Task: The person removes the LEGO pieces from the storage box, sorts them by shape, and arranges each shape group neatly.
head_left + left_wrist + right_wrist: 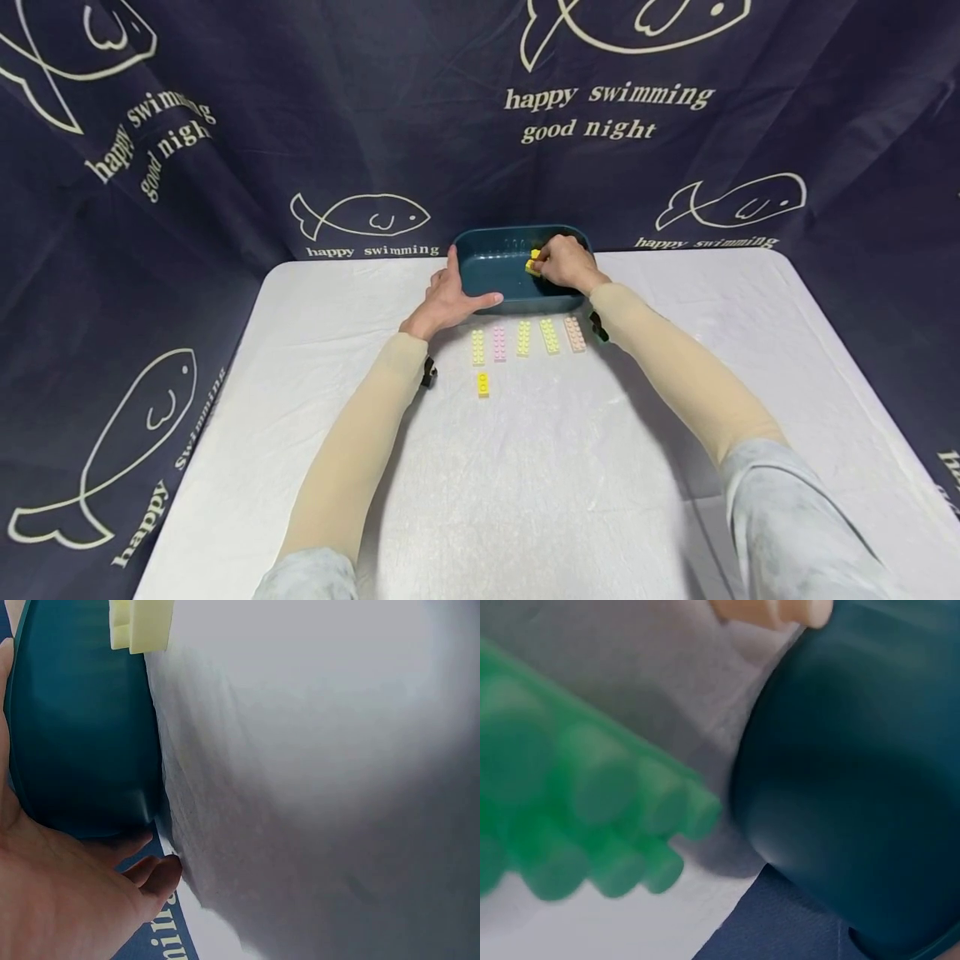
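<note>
A deep teal bin (517,305) stands at the back of the table. My left hand (444,298) lies against its left front corner, thumb straight along the front rim and index finger straight along the left end. In the left wrist view, the bin (86,735) fills the upper left beside this hand (67,889). Over the bin's right part, my right hand (567,262) pinches a yellow brick (532,267) between thumb and fingers. The fingers partly cover the brick, so I cannot tell whether it is one piece or two.
Before the bin lie pale yellow bricks (523,337), a pink brick (499,343) and a peach brick (574,333) in a row. Nearer stands a small yellow brick (483,384). A green studded brick (592,780) shows in the right wrist view. Behind hangs a navy curtain (375,142).
</note>
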Motion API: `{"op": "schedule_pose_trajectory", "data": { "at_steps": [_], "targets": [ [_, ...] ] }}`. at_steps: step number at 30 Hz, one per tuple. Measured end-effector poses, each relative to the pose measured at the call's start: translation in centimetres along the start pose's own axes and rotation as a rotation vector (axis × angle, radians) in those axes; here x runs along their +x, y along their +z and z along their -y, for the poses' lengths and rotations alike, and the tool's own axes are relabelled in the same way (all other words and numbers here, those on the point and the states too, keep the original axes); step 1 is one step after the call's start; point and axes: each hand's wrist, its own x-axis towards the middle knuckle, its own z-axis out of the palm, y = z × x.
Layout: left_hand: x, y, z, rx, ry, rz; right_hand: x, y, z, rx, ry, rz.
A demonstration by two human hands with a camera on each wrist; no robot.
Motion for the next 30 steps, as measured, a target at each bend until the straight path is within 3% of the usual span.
{"op": "schedule_pose_trajectory", "data": {
  "at_steps": [16, 30],
  "targets": [
    [-0.01, -0.1, -0.03, -0.019, -0.003, 0.003, 0.14, -0.01, 0.0, -0.008, 0.015, 0.015],
    [0.04, -0.07, 0.06, -0.005, 0.008, -0.004, -0.81, -0.11, -0.11, 0.3, 0.033, -0.079]
  ]
}}
